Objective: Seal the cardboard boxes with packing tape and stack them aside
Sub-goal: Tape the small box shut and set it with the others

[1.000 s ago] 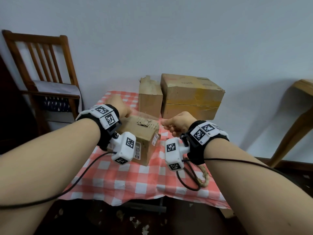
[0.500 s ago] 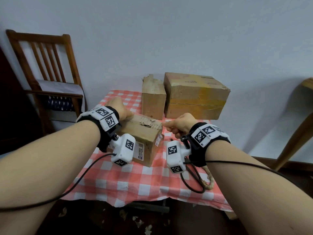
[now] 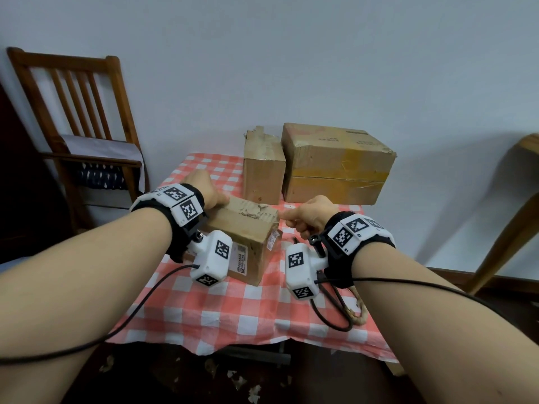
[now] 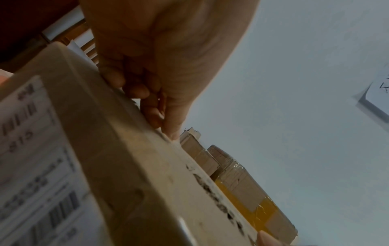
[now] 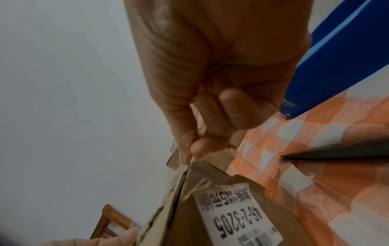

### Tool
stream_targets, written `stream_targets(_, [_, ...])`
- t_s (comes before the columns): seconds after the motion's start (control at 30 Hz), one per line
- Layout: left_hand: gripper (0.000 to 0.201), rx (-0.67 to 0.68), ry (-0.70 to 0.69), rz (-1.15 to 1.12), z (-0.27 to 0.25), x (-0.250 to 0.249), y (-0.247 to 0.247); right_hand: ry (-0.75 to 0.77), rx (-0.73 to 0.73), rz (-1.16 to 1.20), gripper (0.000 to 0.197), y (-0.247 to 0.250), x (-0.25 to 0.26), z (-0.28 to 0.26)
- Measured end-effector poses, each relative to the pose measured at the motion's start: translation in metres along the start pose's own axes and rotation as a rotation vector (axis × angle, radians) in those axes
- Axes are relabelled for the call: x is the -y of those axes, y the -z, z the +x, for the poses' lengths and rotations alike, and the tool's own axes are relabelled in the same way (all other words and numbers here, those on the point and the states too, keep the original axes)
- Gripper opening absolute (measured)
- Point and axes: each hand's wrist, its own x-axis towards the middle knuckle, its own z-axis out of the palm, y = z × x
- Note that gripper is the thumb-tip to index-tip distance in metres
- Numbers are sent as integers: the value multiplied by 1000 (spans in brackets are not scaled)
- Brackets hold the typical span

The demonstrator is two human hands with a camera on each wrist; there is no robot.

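Observation:
A small cardboard box (image 3: 248, 228) with a white shipping label lies on the checked tablecloth (image 3: 233, 310) between my hands. My left hand (image 3: 217, 198) holds its far left end, with the fingers (image 4: 136, 89) curled against the top edge of the small box (image 4: 126, 166). At the box's top right edge my right hand (image 3: 287, 218) has its thumb and forefinger (image 5: 185, 146) pinching the flap of the small box (image 5: 210, 183). No tape roll is visible in the head view.
A narrow box (image 3: 262, 173) and a larger taped box (image 3: 335, 167) stand at the back by the wall. Left of the table is a wooden chair (image 3: 78, 112), and wooden furniture (image 3: 510, 214) is at the right. A blue object (image 5: 336, 58) and a rope loop (image 3: 360, 313) lie near my right wrist.
My right hand has moved left until its fingertips meet the small box's top right edge. The left hand keeps its hold on the far left end.

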Motion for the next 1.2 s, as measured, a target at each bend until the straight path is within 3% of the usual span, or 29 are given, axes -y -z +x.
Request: stream_targets(1.2, [28,1,-51,135,-3,-2,-5,-4,-32,-9,20,-3,-10,9])
